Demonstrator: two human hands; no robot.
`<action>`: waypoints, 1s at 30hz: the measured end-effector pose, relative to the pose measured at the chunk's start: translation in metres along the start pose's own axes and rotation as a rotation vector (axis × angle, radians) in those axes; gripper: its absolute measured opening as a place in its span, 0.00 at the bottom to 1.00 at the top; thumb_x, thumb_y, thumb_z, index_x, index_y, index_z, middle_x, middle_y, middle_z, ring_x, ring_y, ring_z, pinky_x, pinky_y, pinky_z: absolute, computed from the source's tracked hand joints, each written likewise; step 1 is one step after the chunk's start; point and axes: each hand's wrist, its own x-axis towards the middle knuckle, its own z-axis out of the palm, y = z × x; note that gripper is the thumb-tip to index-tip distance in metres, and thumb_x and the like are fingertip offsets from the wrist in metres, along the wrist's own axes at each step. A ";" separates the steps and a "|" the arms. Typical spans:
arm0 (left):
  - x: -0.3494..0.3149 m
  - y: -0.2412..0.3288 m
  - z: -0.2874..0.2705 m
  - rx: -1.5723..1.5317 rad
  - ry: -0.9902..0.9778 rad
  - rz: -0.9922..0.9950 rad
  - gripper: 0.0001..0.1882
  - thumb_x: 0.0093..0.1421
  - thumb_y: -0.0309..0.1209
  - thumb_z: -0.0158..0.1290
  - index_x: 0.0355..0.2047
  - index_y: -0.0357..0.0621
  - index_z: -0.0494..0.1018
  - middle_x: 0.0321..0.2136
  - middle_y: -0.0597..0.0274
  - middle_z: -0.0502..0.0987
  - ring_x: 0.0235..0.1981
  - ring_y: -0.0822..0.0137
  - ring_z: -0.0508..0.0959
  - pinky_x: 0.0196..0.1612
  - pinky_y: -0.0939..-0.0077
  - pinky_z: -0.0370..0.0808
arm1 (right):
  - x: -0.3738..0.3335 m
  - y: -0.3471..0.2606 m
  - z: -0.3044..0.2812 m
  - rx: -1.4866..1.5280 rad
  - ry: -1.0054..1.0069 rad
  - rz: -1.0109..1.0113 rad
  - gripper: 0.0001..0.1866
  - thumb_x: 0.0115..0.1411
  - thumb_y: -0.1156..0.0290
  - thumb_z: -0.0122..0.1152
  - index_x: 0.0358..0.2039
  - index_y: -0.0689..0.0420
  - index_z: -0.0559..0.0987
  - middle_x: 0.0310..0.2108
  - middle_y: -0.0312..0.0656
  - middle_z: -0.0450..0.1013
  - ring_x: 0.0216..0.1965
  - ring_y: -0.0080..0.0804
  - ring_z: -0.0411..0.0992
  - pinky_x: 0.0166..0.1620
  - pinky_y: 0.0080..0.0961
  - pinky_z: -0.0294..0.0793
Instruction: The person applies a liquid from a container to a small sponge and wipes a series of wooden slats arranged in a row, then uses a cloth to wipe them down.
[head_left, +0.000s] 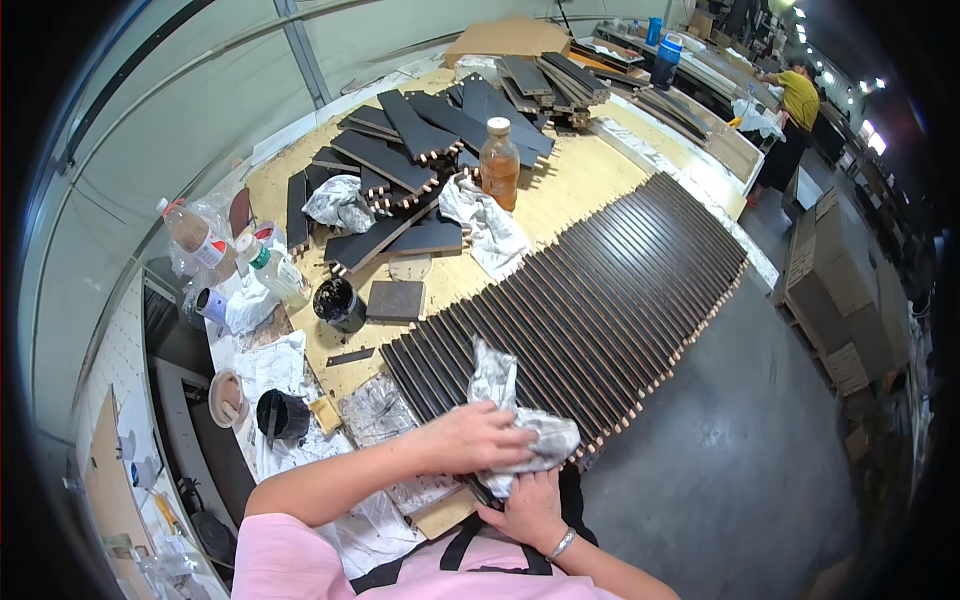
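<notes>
Dark strips (pixel 590 300) lay side by side in a long row from the near edge of the tabletop (pixel 590 175) out along its right edge, pale pegs at their ends. Nearest the person, the right hand (pixel 533 512), wrist ringed by a bracelet (pixel 562 544), was half curled at the near end of the row, against the underside of a smudged rag (pixel 548 440); could not tell whether it gripped a strip. The left hand (pixel 475 437) was closed over that rag, pressing it down on the strips.

Left of the row, toward the near left edge: a stained panel (pixel 372 408), a small yellow block (pixel 325 414) and a black pot (pixel 283 416), the pot standing on a white cloth (pixel 270 365). Farther in, a black-smeared tub (pixel 340 305) stood just beside a dark square piece (pixel 395 301). Along the left edge, two bottles (pixel 272 270) leaned outward.

Mid-tabletop: an upright bottle of amber liquid (pixel 499 168), a crumpled white rag (pixel 487 222) just beside it. Beyond, toward the far edge, black boards (pixel 400 125) lay in a loose heap. Well past the far right corner, a co-worker in a yellow top (pixel 800 98) bent over another work surface.
</notes>
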 end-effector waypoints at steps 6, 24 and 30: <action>-0.110 -0.151 -0.063 0.494 0.321 -0.809 0.32 0.56 0.29 0.78 0.63 0.53 0.88 0.53 0.53 0.89 0.57 0.45 0.87 0.58 0.45 0.89 | 0.007 -0.016 -0.001 -0.009 0.089 -0.081 0.66 0.61 0.33 0.80 0.87 0.64 0.66 0.90 0.67 0.55 0.90 0.72 0.51 0.84 0.76 0.50; 0.075 -0.022 0.034 -0.384 0.028 -0.444 0.29 0.63 0.24 0.74 0.65 0.48 0.85 0.52 0.48 0.87 0.55 0.42 0.87 0.64 0.47 0.85 | 0.002 -0.001 0.004 0.069 0.017 -0.033 0.57 0.65 0.33 0.78 0.82 0.62 0.74 0.82 0.64 0.66 0.83 0.68 0.63 0.83 0.70 0.59; 0.106 -0.104 -0.016 -0.576 0.479 -0.757 0.23 0.72 0.18 0.63 0.67 0.39 0.83 0.55 0.47 0.89 0.56 0.53 0.90 0.63 0.49 0.88 | -0.025 -0.003 -0.036 0.213 0.174 -0.151 0.49 0.70 0.49 0.80 0.83 0.58 0.72 0.88 0.62 0.61 0.87 0.65 0.61 0.83 0.69 0.62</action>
